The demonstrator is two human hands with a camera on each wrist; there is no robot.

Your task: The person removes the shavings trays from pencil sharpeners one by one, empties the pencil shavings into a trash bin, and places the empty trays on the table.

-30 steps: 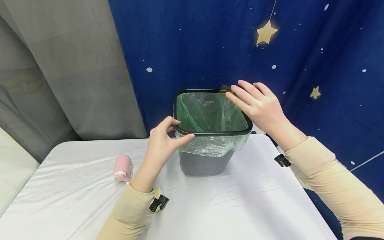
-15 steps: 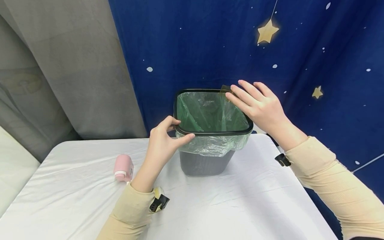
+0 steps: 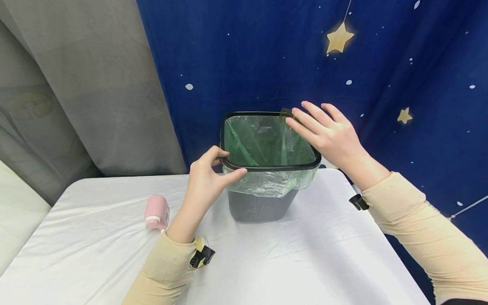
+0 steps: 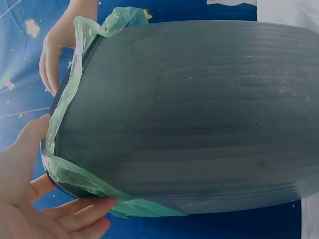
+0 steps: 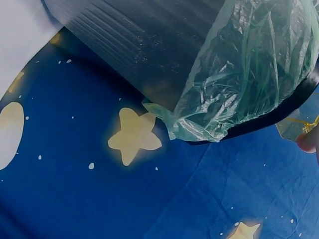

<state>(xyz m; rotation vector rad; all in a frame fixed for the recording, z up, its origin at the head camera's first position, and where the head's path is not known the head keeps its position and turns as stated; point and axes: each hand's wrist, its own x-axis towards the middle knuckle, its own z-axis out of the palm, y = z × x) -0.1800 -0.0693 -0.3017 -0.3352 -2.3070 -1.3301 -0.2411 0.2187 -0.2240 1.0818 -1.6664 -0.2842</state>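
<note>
- Here's the bin (image 3: 261, 207), upright on the bench (image 3: 289, 262), green bag (image 3: 267, 184) folded over its rim: stiff walls, probably light, best gripped at that rim.
- Left hand (image 3: 207, 173) clamped, thumb and fingers about the near left corner.
- Right hand (image 3: 333, 135) pinching a clear yellowish film (image 3: 286, 113) by the mouth; likely thin, so hold its edge.
- Bag looks flimsy, slippery, easily torn.

From the head we look forward and down on the left grip (image 3: 206, 174), the right grip (image 3: 331, 134) and the trash bin (image 3: 263, 207) between them. At the left wrist we face its wall (image 4: 189, 109) close up; at the right, its plastic liner (image 5: 249, 64), near that grip. All three views share the liner.
</note>
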